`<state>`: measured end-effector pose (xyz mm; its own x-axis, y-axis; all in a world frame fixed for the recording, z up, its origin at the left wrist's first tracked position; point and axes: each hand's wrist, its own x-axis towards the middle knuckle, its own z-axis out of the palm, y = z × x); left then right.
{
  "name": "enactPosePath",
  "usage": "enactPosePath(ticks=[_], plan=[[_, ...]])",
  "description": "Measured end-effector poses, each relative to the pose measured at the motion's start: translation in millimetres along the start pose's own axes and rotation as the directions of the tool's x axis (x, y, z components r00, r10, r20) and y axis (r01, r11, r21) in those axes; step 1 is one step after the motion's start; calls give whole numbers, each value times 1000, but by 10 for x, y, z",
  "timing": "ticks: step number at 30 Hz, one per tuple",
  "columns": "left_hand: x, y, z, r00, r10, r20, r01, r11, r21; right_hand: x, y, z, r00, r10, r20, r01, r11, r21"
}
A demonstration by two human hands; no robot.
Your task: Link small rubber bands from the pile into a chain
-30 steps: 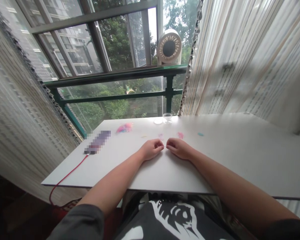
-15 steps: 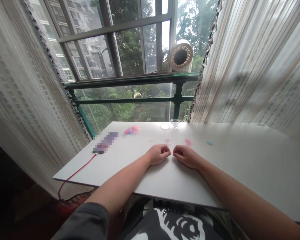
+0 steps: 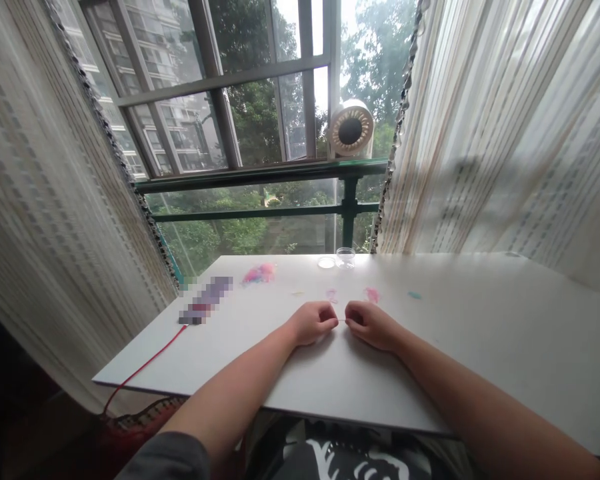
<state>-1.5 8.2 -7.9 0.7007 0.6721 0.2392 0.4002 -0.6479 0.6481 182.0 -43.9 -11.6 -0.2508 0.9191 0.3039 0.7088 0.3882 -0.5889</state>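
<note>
Low over the white table (image 3: 380, 393), my left hand (image 3: 314, 324) and my right hand (image 3: 371, 324) face each other with their fingertips pinched. Between them stretches a short, thin, pale strand (image 3: 341, 321), perhaps a small elastic band; its ends are hidden in the fingers. Just beyond lie a loose lilac cluster (image 3: 332, 295) and a pink cluster (image 3: 373, 295) of what look like tiny rubber bands. A thin yellow piece (image 3: 298, 293) rests to the left, and a small teal bunch (image 3: 414, 295) to the right.
A multicoloured heap of small bands (image 3: 260, 273) sits at the back left. Near it lies a phone-like device (image 3: 205, 303), blurred out, with a red cable (image 3: 150, 360). A clear round tub (image 3: 345, 259) and its lid (image 3: 326, 263) stand at the back edge; a white fan (image 3: 351, 130) stands beyond.
The view has tilted up slightly, so everything sits a little lower. Both hands stay pinched close together, and the strand between them shows slightly more clearly.
</note>
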Motion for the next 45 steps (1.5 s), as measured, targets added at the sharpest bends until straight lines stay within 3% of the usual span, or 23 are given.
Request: enactPosePath(ticks=[22, 45], plan=[[-9, -5, -8, 1000, -24, -19, 24, 999, 21, 14, 46, 31, 1000, 12, -17, -12, 1000, 23], [11, 4, -50, 999, -22, 47, 23, 1000, -9, 30, 57, 6, 999, 19, -26, -18, 999, 30]])
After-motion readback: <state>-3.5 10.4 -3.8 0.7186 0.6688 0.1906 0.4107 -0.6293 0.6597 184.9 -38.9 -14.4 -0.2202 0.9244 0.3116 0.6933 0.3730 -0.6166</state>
